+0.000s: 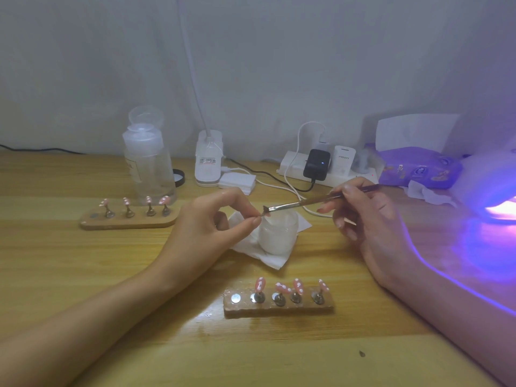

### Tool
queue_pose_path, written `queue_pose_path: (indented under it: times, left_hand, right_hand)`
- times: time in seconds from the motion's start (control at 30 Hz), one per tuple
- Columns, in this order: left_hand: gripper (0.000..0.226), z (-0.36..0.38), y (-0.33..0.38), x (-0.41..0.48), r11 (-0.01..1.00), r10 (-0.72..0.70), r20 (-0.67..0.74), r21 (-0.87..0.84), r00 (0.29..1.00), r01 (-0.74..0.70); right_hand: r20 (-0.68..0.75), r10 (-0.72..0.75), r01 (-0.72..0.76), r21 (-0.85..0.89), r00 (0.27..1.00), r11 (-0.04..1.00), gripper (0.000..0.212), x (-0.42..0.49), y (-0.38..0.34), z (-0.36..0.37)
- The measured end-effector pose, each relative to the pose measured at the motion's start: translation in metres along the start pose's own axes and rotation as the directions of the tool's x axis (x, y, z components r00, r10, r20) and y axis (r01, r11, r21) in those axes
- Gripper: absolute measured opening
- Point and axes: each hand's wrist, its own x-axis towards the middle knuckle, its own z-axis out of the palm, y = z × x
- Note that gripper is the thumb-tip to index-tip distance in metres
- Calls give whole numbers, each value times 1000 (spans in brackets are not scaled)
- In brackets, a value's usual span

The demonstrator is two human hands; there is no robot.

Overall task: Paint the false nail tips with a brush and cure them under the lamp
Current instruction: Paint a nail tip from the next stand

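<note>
Holds the brush [307, 203] in the right hand [371, 216], fingers curled round the thin handle, up and to the right of the jar [279, 233]. Pinches with the left hand [217, 219], thumb and forefinger tips closed on something too small to make out, right at the jar's upper left rim. Points the dark bristles at that pinched thing, just above the rim; touching or only just beside, cannot tell.

Under the jar, a crumpled white tissue [268, 256], flat on the wooden table [139, 275].

Nearer the camera than the jar: a wooden holder [279, 310] carrying four pink nail tips [298, 286] dotted white, each raised on a small metal stand, plus one bare metal disc at the left end.

Left of the jar and a little farther back: a second holder [125, 223] with four further nail tips [164, 201], also pink. Just behind that, a clear bottle [149, 163], lid flipped open.

Far right of the jar, at the frame's edge: the curing lamp [491, 188], glowing violet onto the table and the right forearm.

Behind the jar, against the wall: a white power strip [290, 163] with plugs and cables, and to its right a purple tissue pack [418, 167].
</note>
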Motion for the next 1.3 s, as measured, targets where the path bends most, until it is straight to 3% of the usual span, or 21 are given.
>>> queue_pose_path:
  times: [0.17,0.3,0.43,0.57,0.73,0.87,1.0,1.17,1.3]
  left_hand:
    - [10,1,-1,1,999,13,-15,31,1000,-12]
    - [10,0,0,1,999,25,-14,49,1000,-24]
    - [11,0,-2,1,1000,7,-21,25,1000,-6]
    - [8,1,-1,1,999,16,-7,30,1000,-16]
    - [9,1,-2,1,999,13,-15,29,1000,-12]
    - [9,0,-3,1,1000,6,-9,17,1000,-6]
    - [7,1,-3,1,1000,5,-10,14,1000,-5]
    - [8,1,-4,1,1000,5,-12,8,1000,-5]
    - [9,1,-4,1,1000,7,-14,19,1000,-6]
  right_hand:
    - [-72,32,-30,26,997,999,23,1,0,-2]
    - [-7,28,-28,22,1000,999,18,0,0,1]
    - [-74,56,-56,0,996,998,22,1,1,-1]
    - [-16,25,-25,17,1000,1000,19,0,0,0]
    - [-80,52,-52,3,995,999,21,1,1,-2]
    - [-7,24,-24,17,1000,1000,17,0,0,0]
    - [-86,52,-55,-31,995,998,23,1,1,-2]
    - [-20,-1,1,-23,1000,1000,22,0,-1,1]
    - [-85,40,-43,-30,996,999,25,1,0,-1]
